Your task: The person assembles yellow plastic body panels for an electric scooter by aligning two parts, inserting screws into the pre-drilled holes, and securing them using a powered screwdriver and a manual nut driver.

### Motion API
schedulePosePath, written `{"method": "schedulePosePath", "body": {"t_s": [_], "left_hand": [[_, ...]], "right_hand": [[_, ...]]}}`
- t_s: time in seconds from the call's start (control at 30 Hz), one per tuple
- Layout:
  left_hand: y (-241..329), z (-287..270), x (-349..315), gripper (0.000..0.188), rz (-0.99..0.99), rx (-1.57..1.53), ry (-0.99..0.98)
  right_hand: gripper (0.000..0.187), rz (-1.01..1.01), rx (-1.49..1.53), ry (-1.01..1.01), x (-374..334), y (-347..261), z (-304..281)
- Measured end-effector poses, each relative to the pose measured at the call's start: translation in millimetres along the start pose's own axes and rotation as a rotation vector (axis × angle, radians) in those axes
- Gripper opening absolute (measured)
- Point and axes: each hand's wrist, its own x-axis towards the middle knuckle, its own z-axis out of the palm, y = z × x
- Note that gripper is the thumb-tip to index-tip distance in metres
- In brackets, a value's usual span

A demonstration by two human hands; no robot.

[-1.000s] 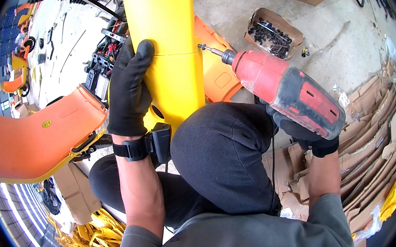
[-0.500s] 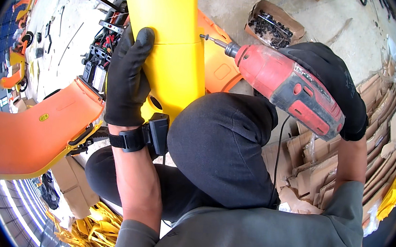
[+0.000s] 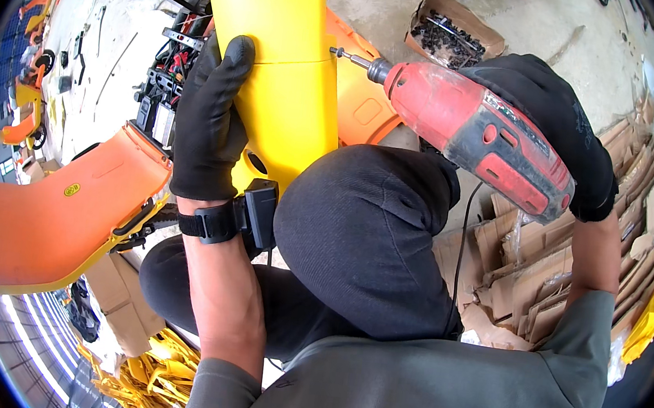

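A long yellow plastic cover [image 3: 282,93] stands in front of my raised knee, with a seam line across it and a dark oval hole near its lower end. My left hand [image 3: 211,118], in a black glove, grips its left edge, thumb on the near face; the other fingers are partly hidden. In my gloved right hand [image 3: 548,119] is a red and black power screwdriver [image 3: 479,132], pointing left. Its bit [image 3: 349,56] meets the cover's right edge, close to the seam. Whether a screw sits on the tip is too small to tell.
An open cardboard box [image 3: 457,36] of small black parts lies beyond the screwdriver. Flattened cardboard [image 3: 557,265] is stacked at right. An orange panel [image 3: 67,206] stands at left, another orange part [image 3: 364,101] behind the cover. Yellow scraps [image 3: 149,376] lie lower left.
The screwdriver has shifted slightly left and up, its bit now against the cover's right edge. My right forearm has swung a little outward, and my left hand has risen slightly.
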Motion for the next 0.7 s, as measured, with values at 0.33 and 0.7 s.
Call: {"method": "schedulePosePath", "body": {"t_s": [0.33,0.7], "left_hand": [[-1.3,-0.2,0.7,0.042,0.011,-0.02,0.015],[-5.5,-2.3,2.1,0.039,-0.018,-0.039,0.003]], "right_hand": [[0.046,0.009,0.127,0.011,-2.4,3.3,3.1],[0.047,0.008,0.157,-0.007,-1.2,3.2,3.4]]}}
